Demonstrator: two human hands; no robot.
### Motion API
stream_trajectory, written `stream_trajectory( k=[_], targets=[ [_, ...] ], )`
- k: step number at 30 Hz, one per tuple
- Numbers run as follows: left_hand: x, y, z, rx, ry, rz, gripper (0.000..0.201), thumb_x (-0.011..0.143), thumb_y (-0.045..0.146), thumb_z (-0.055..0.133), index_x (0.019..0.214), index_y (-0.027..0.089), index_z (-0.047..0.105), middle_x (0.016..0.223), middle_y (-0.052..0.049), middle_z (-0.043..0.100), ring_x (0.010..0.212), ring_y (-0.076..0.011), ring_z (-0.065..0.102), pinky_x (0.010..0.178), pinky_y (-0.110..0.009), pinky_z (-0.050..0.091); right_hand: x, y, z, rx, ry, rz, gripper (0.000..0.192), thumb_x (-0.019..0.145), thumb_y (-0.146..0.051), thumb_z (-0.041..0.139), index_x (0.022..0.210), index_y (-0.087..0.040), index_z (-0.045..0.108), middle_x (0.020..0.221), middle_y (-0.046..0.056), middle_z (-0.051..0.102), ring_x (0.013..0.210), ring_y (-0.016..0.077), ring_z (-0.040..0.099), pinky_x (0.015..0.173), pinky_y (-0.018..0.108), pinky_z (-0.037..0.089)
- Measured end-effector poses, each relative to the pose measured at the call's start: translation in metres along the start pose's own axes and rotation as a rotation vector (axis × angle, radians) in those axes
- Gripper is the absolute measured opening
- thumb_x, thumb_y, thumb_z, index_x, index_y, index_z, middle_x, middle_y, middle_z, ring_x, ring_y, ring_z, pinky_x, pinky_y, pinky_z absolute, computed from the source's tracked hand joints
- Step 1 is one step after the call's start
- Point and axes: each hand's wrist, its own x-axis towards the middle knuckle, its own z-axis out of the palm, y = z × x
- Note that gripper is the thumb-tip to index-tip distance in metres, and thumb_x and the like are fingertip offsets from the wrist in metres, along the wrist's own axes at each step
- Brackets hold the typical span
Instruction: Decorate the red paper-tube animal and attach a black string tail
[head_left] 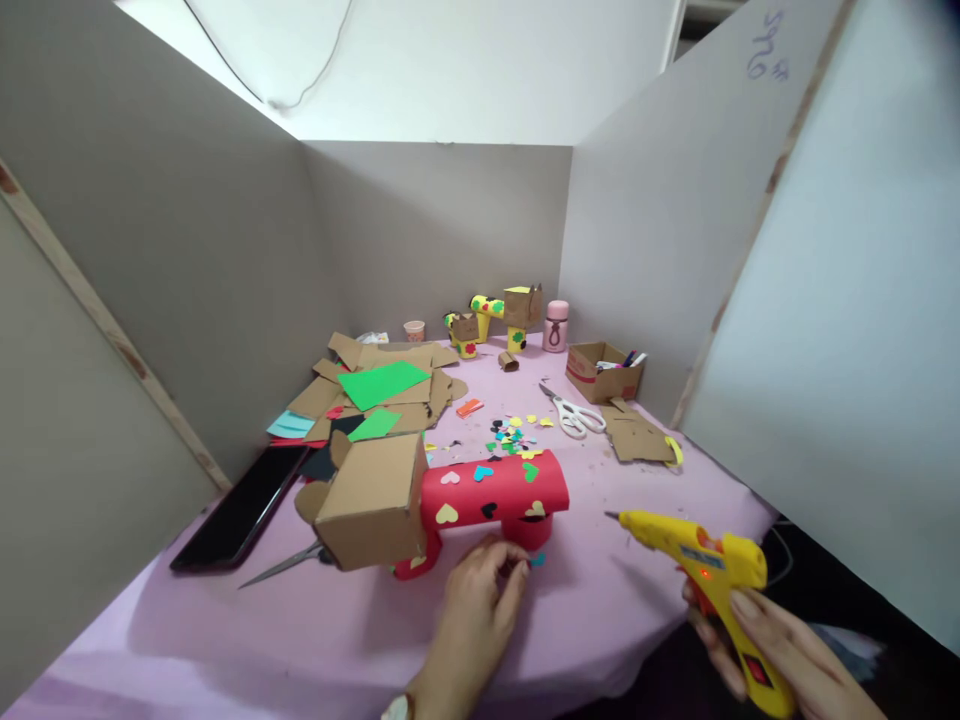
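Observation:
My right hand point(750, 635) is wrapped round a yellow hot glue gun point(705, 560), its nozzle pointing left and a small red light lit on its side. In front of me stands a model animal with a cardboard box head point(375, 495) and a red tube body point(495, 490) dotted with paper hearts. My left hand point(484, 590) is beside its short red legs, thumb and fingers pinched together. A small blue paper cutout point(537, 561) shows at those fingertips; its shape is partly hidden.
Scissors point(289, 562) lie half under the box head, near a black tray-like object point(240, 510). Farther back are cardboard scraps point(409, 415), loose paper cutouts point(511, 436), white-handled scissors point(576, 415), a box of pens point(600, 375), a pink bottle point(556, 328) and yellow model animals point(487, 305).

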Motion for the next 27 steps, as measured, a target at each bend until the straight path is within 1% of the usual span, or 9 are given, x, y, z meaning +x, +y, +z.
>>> stream_trajectory(
  k=[2,4,5,8,13,18,21,24,27],
  targets=[
    [0.004,-0.002,0.0,-0.003,-0.008,0.019,0.016,0.087,0.02,0.045,0.082,0.02,0.06,0.081,-0.005,0.066,0.077,-0.019,0.062,0.07,-0.028,0.045,0.022,-0.006,-0.005,-0.265,0.029,-0.209,0.043,0.086,-0.058,0.048,0.092,-0.018,0.062,0.068,0.002,0.06,0.052,0.0143,0.048,0.054,0.025,0.045],
    [0.006,-0.002,0.002,0.002,-0.011,0.033,0.017,0.087,0.022,0.044,0.081,0.02,0.06,0.08,-0.005,0.067,0.076,-0.0192,0.062,0.069,-0.028,0.045,0.049,-0.012,-0.011,-0.687,0.095,-0.335,0.046,0.091,-0.056,0.034,0.099,-0.017,0.058,0.07,0.003,0.06,0.055,0.0176,0.051,0.049,0.027,0.043],
    [0.006,-0.002,0.003,0.002,-0.009,0.035,0.018,0.087,0.023,0.044,0.081,0.02,0.06,0.079,-0.005,0.067,0.075,-0.0193,0.062,0.069,-0.028,0.046,0.063,-0.014,-0.014,-0.932,0.13,-0.4,0.047,0.092,-0.054,0.03,0.099,-0.018,0.057,0.07,0.004,0.06,0.06,0.0204,0.055,0.053,0.028,0.045],
    [0.005,-0.003,0.002,-0.017,-0.003,0.012,0.018,0.086,0.025,0.044,0.08,0.02,0.061,0.078,-0.005,0.068,0.074,-0.0192,0.063,0.067,-0.028,0.046,0.103,-0.015,-0.022,-1.105,0.205,-0.473,0.041,0.088,-0.048,0.036,0.106,-0.016,0.055,0.096,0.013,0.061,0.086,0.0312,0.057,0.072,0.041,0.045],
    [0.006,-0.007,-0.002,-0.073,-0.02,-0.039,0.018,0.085,0.024,0.045,0.079,0.019,0.062,0.079,-0.005,0.068,0.074,-0.0192,0.063,0.068,-0.028,0.046,0.14,0.0,-0.029,-1.186,0.197,-0.556,0.038,0.081,-0.039,0.045,0.104,-0.013,0.059,0.103,0.019,0.058,0.096,0.0362,0.053,0.08,0.048,0.043],
    [0.006,-0.007,0.0,-0.107,-0.029,-0.067,0.016,0.084,0.021,0.047,0.08,0.019,0.063,0.08,-0.003,0.069,0.076,-0.0186,0.063,0.07,-0.027,0.046,0.123,0.005,-0.023,-1.103,0.239,-0.68,0.047,0.082,-0.042,0.047,0.111,-0.006,0.056,0.115,0.025,0.051,0.108,0.0406,0.044,0.092,0.055,0.033],
    [0.007,-0.006,0.001,-0.106,-0.021,-0.068,0.015,0.083,0.018,0.048,0.08,0.019,0.063,0.08,-0.002,0.069,0.076,-0.018,0.063,0.069,-0.026,0.046,0.094,0.007,0.008,-1.005,0.135,-0.728,0.034,0.087,-0.04,0.043,0.1,-0.014,0.06,0.105,0.018,0.059,0.104,0.0321,0.05,0.093,0.047,0.036],
    [0.009,-0.005,0.0,-0.061,-0.012,-0.054,0.016,0.083,0.017,0.048,0.082,0.019,0.064,0.082,-0.003,0.07,0.078,-0.0183,0.064,0.071,-0.027,0.046,0.071,0.012,0.051,-0.93,-0.077,-0.684,0.022,0.09,-0.033,0.046,0.088,-0.019,0.063,0.085,0.007,0.065,0.081,0.0217,0.06,0.075,0.032,0.047],
    [0.011,-0.006,-0.001,0.003,0.005,-0.047,0.018,0.084,0.017,0.047,0.083,0.019,0.065,0.083,-0.004,0.07,0.079,-0.0197,0.064,0.072,-0.029,0.046,0.063,0.017,0.084,-0.882,-0.16,-0.638,0.016,0.087,-0.025,0.05,0.084,-0.02,0.065,0.077,0.004,0.067,0.07,0.0193,0.061,0.064,0.028,0.048]
  ],
)
